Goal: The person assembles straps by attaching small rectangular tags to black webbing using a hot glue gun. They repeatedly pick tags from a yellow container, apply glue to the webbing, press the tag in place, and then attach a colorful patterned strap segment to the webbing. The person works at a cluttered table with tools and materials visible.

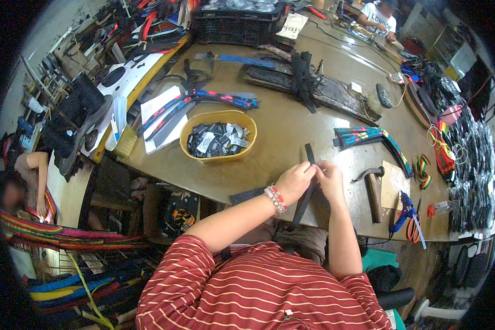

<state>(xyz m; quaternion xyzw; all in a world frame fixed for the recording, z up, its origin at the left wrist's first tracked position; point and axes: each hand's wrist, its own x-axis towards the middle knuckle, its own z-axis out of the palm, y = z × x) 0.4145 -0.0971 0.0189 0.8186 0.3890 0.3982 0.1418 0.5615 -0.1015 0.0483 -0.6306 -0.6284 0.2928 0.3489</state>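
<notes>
A black strap (301, 209) runs upright between my hands, its top end standing above my fingers and its lower end hanging over the table's front edge. My left hand (295, 181), below a beaded bracelet, pinches it from the left. From the other side my right hand (329, 177) closes on the same strap, fingertips meeting the left ones. Whether something small lies between the fingertips is hidden. Another dark strap (246, 196) lies by my left forearm. Beyond it stands a yellow basket (190, 155) full of small black and white tags.
On the right lie a hammer (375, 198), a blue glue gun (405, 212), scissors (413, 231) and patterned straps (388, 144). A long dark board (335, 98) crosses the table's middle. A co-worker (378, 21) sits at the far end; another person (33, 170) is at left.
</notes>
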